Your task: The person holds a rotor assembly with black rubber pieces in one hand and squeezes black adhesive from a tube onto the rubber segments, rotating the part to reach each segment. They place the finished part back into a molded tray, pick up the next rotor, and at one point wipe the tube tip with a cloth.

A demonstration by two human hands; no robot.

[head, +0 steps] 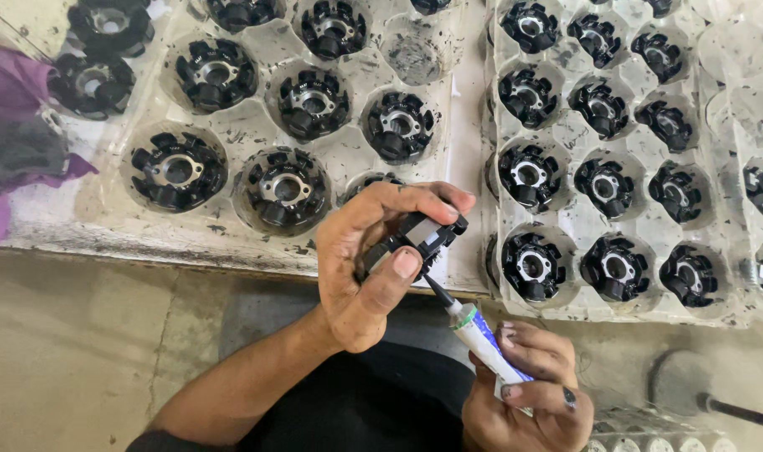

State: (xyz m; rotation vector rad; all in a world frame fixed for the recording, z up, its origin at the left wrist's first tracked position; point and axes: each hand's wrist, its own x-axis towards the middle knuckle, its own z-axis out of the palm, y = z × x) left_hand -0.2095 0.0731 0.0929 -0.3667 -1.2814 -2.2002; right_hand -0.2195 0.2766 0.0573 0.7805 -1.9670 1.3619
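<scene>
Across the bench (80, 335), trays (474, 167) at twelve o'clock sit nearly full of black parts while my left hand (373, 268) grips one black part (415, 238), my right hand (528, 389) closed on a glue tube (482, 339) touching it, mid-batch I judge.

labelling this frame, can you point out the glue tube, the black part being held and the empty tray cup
glue tube (484, 345), head view, on its white and blue body.
black part (423, 234), head view, on its upper face between the left fingers.
empty tray cup (412, 52), head view, on its smudged floor.
</scene>
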